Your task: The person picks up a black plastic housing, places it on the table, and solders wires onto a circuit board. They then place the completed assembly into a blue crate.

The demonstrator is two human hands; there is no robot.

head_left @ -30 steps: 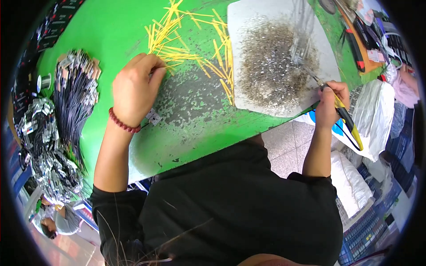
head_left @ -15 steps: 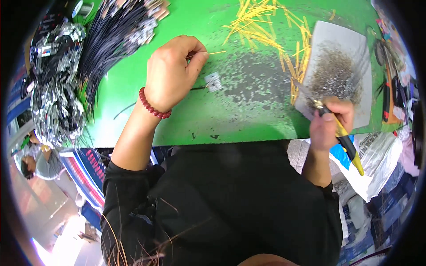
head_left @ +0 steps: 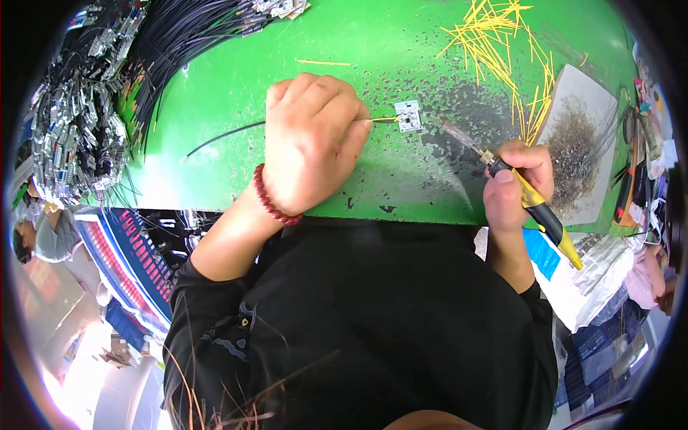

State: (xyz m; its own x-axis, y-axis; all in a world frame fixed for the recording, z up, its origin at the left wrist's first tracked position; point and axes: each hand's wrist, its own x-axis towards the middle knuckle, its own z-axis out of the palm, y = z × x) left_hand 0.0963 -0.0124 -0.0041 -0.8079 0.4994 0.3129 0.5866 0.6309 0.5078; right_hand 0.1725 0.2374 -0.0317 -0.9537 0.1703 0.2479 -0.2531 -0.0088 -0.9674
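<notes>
Surface: green worktable (head_left: 301, 165), scorched and speckled.
Left hand (head_left: 312, 140): fingers pinching a yellow wire (head_left: 385, 119) against the small white circuit board (head_left: 409, 115).
Right hand (head_left: 517, 185): fingers wrapped around a soldering iron (head_left: 527, 197), tip near the board.
Background: loose yellow wires (head_left: 502, 43), black cable bundle (head_left: 179, 32).

Electronics workshop: green bench (head_left: 215, 93), soldering iron (head_left: 527, 201), wire bundles (head_left: 172, 36), circuit boards (head_left: 72, 143).
</notes>
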